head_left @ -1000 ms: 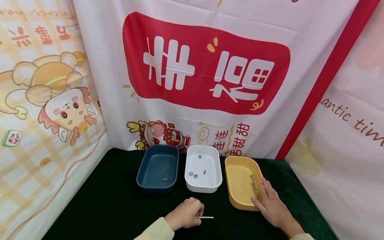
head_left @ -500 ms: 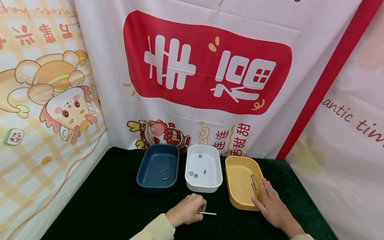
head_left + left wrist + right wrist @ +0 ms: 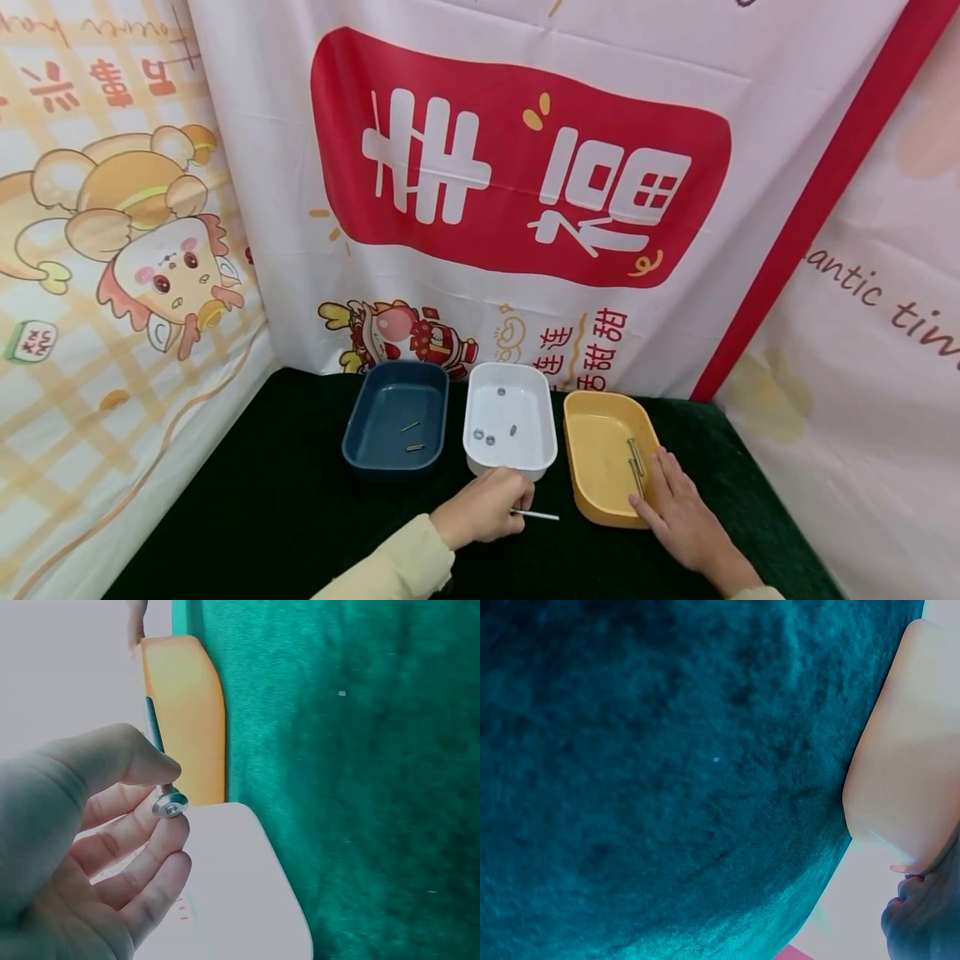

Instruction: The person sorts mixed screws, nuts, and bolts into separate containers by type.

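My left hand (image 3: 486,507) hovers at the near edge of the white tray (image 3: 512,372) and pinches a bolt (image 3: 538,516). In the left wrist view the bolt (image 3: 171,805) shows a round head with a drive recess and a threaded shank that points away, held between thumb and fingers. At the right side of the yellow tray (image 3: 600,479), my right hand (image 3: 686,521) rests with straight fingers along the wall and its thumb at the near rim. Long bolts (image 3: 635,468) lie inside that tray. The right wrist view catches only part of the right hand (image 3: 926,922).
Several small nuts (image 3: 491,440) are spread over the white tray's floor. To its left, a blue tray (image 3: 375,417) holds a couple of small screws (image 3: 415,448). All three trays stand in a row on dark green cloth (image 3: 247,508), before a printed fabric backdrop (image 3: 600,325).
My left hand has moved right and forward with the bolt and now overlaps the near edge of the white tray. The right hand and the trays have stayed in place.
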### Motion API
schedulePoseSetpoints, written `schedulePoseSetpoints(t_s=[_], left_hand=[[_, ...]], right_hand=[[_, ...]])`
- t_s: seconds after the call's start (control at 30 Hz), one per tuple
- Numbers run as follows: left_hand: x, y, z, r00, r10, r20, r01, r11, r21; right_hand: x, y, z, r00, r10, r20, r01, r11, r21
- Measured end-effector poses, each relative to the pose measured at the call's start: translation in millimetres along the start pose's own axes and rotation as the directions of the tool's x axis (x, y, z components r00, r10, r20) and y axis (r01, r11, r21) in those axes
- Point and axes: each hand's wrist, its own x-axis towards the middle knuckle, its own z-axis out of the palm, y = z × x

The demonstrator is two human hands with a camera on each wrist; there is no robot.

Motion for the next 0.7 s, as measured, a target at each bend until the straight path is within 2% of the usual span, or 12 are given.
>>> schedulePoseSetpoints(t_s=[0.3,0.7], left_hand=[[21.0,13.4,-8.1,0.999,0.051,0.017,-0.051,0.999,-0.005],[42.3,27.4,-9.4,0.989,0.133,-0.058,-0.128,0.989,0.077]], right_hand=[[-0.5,2.2,3.4,1.0,0.002,-0.013,-0.002,1.0,-0.012],[-1.9,1.9,3.3,1.0,-0.002,-0.025,0.001,1.0,-0.021]])
